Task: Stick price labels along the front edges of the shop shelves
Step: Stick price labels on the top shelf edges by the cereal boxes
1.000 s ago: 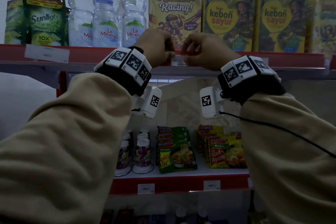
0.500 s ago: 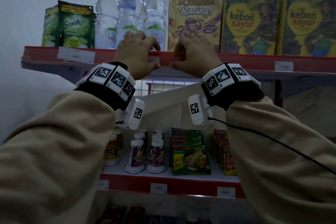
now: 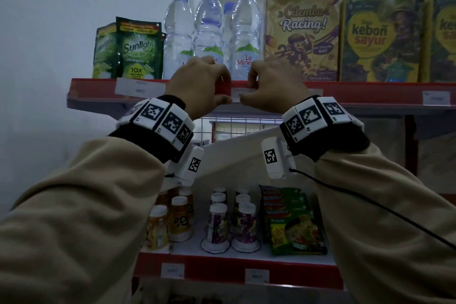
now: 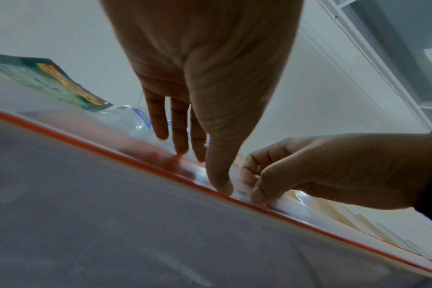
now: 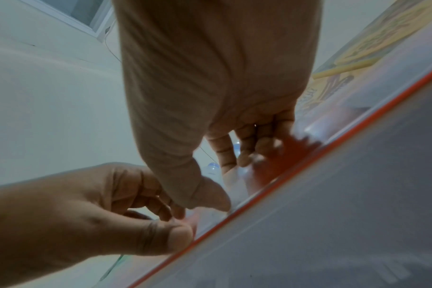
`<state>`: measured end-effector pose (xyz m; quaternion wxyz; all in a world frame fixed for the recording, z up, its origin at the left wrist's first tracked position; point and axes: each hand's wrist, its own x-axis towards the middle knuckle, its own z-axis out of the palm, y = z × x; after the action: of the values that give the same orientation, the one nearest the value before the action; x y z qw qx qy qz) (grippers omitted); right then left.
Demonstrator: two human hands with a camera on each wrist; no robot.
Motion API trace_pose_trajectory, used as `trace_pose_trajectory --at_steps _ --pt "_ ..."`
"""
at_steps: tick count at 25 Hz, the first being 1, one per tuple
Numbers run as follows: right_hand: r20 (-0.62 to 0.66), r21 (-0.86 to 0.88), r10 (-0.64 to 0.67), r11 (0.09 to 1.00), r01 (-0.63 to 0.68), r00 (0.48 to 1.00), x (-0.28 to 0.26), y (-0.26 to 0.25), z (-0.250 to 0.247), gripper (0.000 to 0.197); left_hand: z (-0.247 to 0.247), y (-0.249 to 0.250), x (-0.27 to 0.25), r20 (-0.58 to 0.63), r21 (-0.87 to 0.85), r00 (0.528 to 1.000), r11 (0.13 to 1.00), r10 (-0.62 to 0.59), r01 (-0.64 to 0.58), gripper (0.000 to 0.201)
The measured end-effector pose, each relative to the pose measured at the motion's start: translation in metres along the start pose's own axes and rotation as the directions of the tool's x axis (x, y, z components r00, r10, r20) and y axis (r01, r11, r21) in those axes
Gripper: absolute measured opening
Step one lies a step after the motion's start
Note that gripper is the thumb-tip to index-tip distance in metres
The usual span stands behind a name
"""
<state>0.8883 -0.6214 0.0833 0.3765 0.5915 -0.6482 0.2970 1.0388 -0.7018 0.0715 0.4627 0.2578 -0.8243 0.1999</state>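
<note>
Shop shelving with red front edges fills the view against a pale wall. On the top shelf edge (image 3: 370,92) both hands work one price label (image 3: 240,94), a small white slip lying on the red strip below the Le Minerale water bottles (image 3: 209,34). The left hand (image 3: 199,84) sits at the label's left end, thumb underneath at the lower lip of the strip and fingers bent over its top; the right hand (image 3: 274,84) mirrors it at the right end. From the wrist views the left thumb tip and the right thumb tip both press against the label's face, with the other fingers loosely curled on the strip above. Neither hand seems to be carrying the label; they look to be pressing it flat.

As for progress, a label (image 3: 139,87) is already up further left, under the Sunlight pouches (image 3: 138,49), and another (image 3: 436,98) sits far right under the kebon sayur boxes (image 3: 381,39). The lower shelf edge (image 3: 209,270) carries two labels (image 3: 172,270) below the cups and noodle packs. The stretch under the Cilembu Racing box (image 3: 302,34) shows no label, though the right hand hides part of it, so that spot is likely still to do once this one is smoothed down.
</note>
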Motion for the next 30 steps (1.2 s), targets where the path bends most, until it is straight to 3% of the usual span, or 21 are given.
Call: trace_pose_trajectory --at_steps 4,7,13,18,22,25,30 --pt "-0.068 0.05 -0.093 0.994 0.096 0.993 -0.001 -0.014 0.004 0.024 0.003 -0.006 0.001 -0.012 -0.075 1.0 0.997 0.021 -0.022 0.043" --pt "-0.065 0.051 -0.076 0.996 0.079 0.995 -0.002 -0.018 0.005 0.024 0.005 -0.009 0.001 -0.037 -0.129 0.999 0.991 0.016 -0.021 0.043" --pt "0.023 0.016 -0.028 0.999 0.028 0.999 0.003 -0.023 0.001 0.024 0.009 -0.014 0.0 -0.048 -0.13 0.997 0.989 0.058 -0.064 0.04" --pt "0.204 0.046 0.041 0.998 -0.051 0.978 0.018 -0.024 -0.012 0.022 0.008 -0.016 0.001 -0.047 -0.131 0.996 0.988 0.08 -0.085 0.037" --pt "0.081 0.193 0.096 0.975 -0.11 0.992 0.019 -0.018 -0.02 0.019 0.003 -0.019 0.005 -0.017 -0.116 0.995 0.988 0.102 -0.104 0.032" --pt "-0.028 0.516 0.224 0.838 -0.178 0.974 0.012 -0.022 -0.018 0.019 0.005 -0.024 0.006 -0.058 -0.195 0.994 0.975 0.095 -0.105 0.026" --pt "0.015 0.837 0.309 0.516 -0.181 0.951 -0.003 -0.039 -0.003 0.03 0.01 -0.027 0.007 -0.107 -0.357 0.993 0.931 0.04 -0.076 0.031"
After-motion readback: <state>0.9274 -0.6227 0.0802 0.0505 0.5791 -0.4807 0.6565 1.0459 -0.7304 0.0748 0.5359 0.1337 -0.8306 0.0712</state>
